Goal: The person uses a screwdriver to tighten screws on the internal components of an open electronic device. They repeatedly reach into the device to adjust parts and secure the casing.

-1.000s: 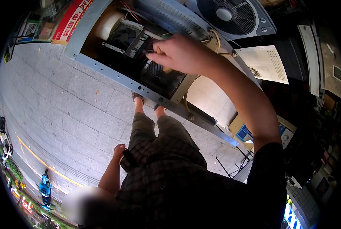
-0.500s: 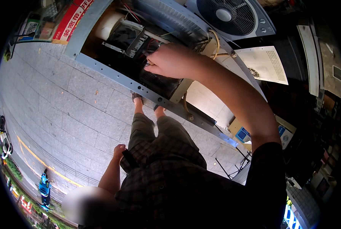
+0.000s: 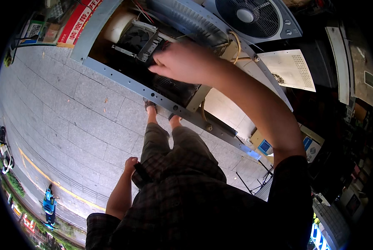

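Note:
My right hand (image 3: 180, 60) reaches into an open pale-grey metal cabinet (image 3: 124, 77), its fingers bent together over the dark interior. Whatever they pinch, if anything, cannot be made out. Just left of the fingertips, a small black fan (image 3: 137, 38) sits in a metal bracket (image 3: 148, 50). Behind that lies a white cylinder (image 3: 119, 27), with thin red wires (image 3: 144, 11) above. Black fins (image 3: 172, 87) show below the hand. At my waist, my left hand (image 3: 130, 164) is curled closed beside a dark elongated object (image 3: 142, 172); whether it holds this is unclear.
A grey box fan (image 3: 247, 16) stands at the far right, near a perforated cream panel (image 3: 293, 71). Tan hoses (image 3: 237, 46) bend around the cabinet's right end. A cardboard box (image 3: 313, 141) lies by my right elbow. Grey paving (image 3: 90, 104) extends left, with a blue scooter (image 3: 49, 204) farther off.
My right hand has shifted slightly left, and its fingers have moved. More of the small black fan shows. My left hand stays at my waist.

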Motion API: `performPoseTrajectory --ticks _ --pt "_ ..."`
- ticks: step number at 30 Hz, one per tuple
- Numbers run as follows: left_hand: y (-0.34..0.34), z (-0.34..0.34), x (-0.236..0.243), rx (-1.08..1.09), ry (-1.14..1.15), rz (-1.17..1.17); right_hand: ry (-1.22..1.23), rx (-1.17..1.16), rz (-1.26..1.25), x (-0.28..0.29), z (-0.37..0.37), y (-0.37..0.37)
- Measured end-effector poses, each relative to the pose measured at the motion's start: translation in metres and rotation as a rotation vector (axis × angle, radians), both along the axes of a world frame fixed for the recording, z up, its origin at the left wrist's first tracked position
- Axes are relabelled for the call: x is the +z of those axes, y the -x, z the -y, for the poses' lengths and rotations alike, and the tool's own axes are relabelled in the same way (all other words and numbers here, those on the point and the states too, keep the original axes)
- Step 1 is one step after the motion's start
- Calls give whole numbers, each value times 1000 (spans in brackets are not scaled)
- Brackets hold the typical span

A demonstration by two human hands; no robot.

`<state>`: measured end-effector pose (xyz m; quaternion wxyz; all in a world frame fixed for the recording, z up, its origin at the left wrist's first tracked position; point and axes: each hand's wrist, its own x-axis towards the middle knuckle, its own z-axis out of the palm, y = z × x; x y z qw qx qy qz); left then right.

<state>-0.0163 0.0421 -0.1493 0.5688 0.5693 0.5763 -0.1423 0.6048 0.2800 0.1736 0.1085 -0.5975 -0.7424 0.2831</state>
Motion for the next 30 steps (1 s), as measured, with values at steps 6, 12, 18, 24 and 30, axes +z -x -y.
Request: performPoseTrajectory --ticks 6,12,18,24,30 --pt "15 0 -4 21 161 -99 -41 22 -25 -5 -4 -5" --pt "-36 -16 18 203 181 -97 -50 33 73 -26 13 -13" --pt "2 3 -1 51 110 -69 -91 -91 -109 12 -17 3" --pt "-11 2 2 131 118 -118 110 33 70 -7 -2 -1" --pt "-1 1 -1 128 154 -103 -66 -3 7 -12 -14 2"
